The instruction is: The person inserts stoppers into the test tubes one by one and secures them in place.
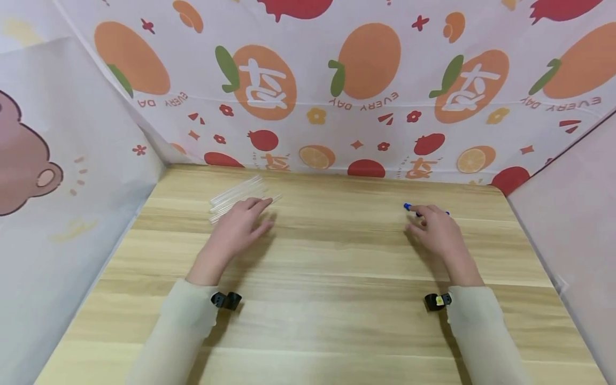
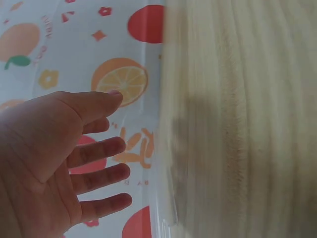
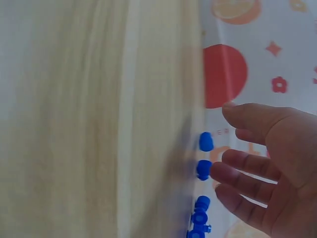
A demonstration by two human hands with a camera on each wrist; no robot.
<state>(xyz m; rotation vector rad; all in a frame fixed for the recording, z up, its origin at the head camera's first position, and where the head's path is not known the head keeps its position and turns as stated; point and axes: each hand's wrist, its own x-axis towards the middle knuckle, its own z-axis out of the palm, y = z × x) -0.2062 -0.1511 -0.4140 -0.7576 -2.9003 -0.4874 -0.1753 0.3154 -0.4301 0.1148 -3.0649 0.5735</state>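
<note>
Several clear, thin straw-like tubes [image 1: 237, 193] lie at the far left of the table. My left hand [image 1: 240, 227] hovers over their near end, its fingers spread and relaxed. In the left wrist view, nothing is between the thumb and fingers of that hand [image 2: 54, 153], and the tubes [image 2: 169, 203] show at the lower middle. Small blue plastic pieces [image 1: 407, 206] lie at the far right, partly hidden by my right hand [image 1: 439, 232]. That hand's loosely bent fingers hold nothing. Several blue pieces [image 3: 203, 169] form a row in the right wrist view, close to the fingertips.
The wood-grain table [image 1: 317, 278] reaches back to an upright fruit-print cloth [image 1: 313, 69]. A pale cloth with a bear print [image 1: 24, 155] rises on the left. Another pale cloth [image 1: 572, 214] stands along the right edge.
</note>
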